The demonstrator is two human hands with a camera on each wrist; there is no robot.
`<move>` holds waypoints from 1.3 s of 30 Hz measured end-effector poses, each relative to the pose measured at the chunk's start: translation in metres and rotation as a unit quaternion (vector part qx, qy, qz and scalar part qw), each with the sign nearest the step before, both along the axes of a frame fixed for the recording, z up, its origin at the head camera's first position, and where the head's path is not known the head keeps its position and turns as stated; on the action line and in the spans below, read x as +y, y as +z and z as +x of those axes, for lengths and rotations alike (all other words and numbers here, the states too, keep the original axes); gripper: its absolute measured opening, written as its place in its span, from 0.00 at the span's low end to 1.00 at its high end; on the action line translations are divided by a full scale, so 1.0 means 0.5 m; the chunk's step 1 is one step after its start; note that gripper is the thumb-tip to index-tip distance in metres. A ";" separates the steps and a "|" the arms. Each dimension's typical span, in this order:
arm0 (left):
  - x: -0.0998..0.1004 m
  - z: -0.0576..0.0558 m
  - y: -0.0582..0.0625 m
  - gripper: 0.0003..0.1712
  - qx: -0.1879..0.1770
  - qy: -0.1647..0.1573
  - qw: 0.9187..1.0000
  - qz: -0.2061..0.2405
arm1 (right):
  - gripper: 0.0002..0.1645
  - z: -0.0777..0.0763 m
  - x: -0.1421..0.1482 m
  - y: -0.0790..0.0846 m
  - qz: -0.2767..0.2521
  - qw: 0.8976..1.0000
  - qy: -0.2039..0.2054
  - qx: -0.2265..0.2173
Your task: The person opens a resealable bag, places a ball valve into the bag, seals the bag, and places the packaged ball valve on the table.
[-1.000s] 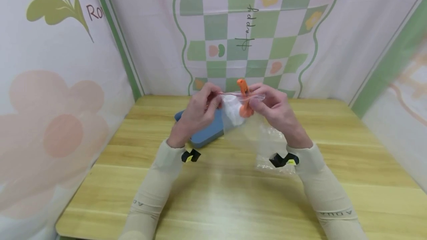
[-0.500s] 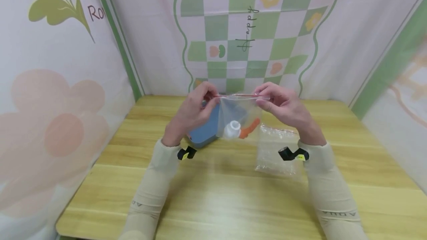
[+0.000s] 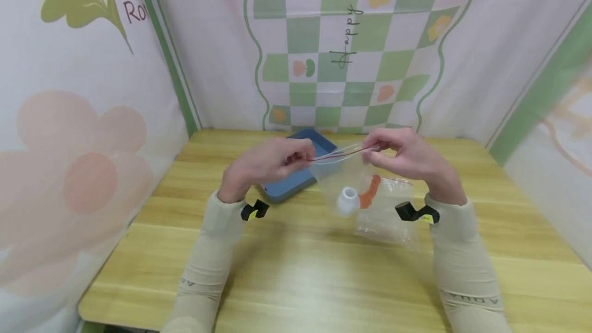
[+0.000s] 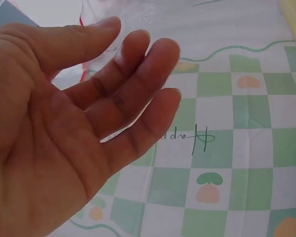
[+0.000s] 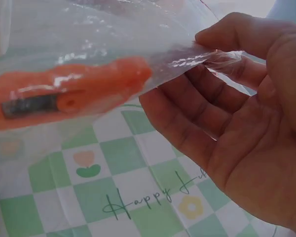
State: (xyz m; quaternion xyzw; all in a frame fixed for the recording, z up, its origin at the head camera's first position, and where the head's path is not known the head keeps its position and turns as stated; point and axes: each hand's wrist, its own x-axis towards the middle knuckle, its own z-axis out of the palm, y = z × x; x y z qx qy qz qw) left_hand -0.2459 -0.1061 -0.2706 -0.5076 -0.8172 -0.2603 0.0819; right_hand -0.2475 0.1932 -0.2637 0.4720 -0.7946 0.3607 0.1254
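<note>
A clear zip-lock bag [image 3: 329, 181] with a red seal line hangs between both hands above the table. My left hand [image 3: 270, 162] pinches the left end of its mouth, and my right hand [image 3: 409, 155] pinches the right end between thumb and fingers. The mouth gapes slightly. Low inside the bag lie a small white bottle-like piece [image 3: 348, 202] with a round opening and an orange wavy-edged tool [image 3: 370, 192]. A dark slot shows on the orange tool [image 5: 103, 81] in the right wrist view. In the left wrist view, the fingertips partly hide the bag's edge.
A blue tray [image 3: 289, 187] stands on the wooden table [image 3: 296, 281], behind the left hand and the bag. Flat clear bags [image 3: 390, 220] with a red seal line lie right of centre. A patterned curtain [image 3: 302, 35] rises behind the table.
The white piece and the orange tool have dropped from the bag's mouth to its bottom. Both hands have spread apart, and the bag has shifted right and nearer.
</note>
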 end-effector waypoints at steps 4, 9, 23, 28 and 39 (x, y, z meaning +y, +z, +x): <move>0.003 0.011 0.004 0.02 -0.002 0.011 1.000 0.000 | 0.15 0.011 -0.006 0.008 -0.043 0.999 0.031 -0.015; 0.007 0.021 0.006 0.09 0.004 -0.007 1.000 0.007 | 0.14 0.038 -0.023 0.030 -0.068 0.997 0.046 -0.008; 0.012 0.010 0.004 0.04 0.073 0.049 0.994 0.072 | 0.13 0.055 -0.011 0.050 0.004 1.000 0.013 0.012; 0.009 0.005 0.005 0.02 0.101 0.046 0.991 0.073 | 0.14 0.029 0.007 0.031 0.007 0.999 0.029 0.019; 0.007 0.007 0.005 0.03 0.047 0.037 0.996 0.073 | 0.20 0.014 0.017 0.021 0.033 0.997 0.061 0.043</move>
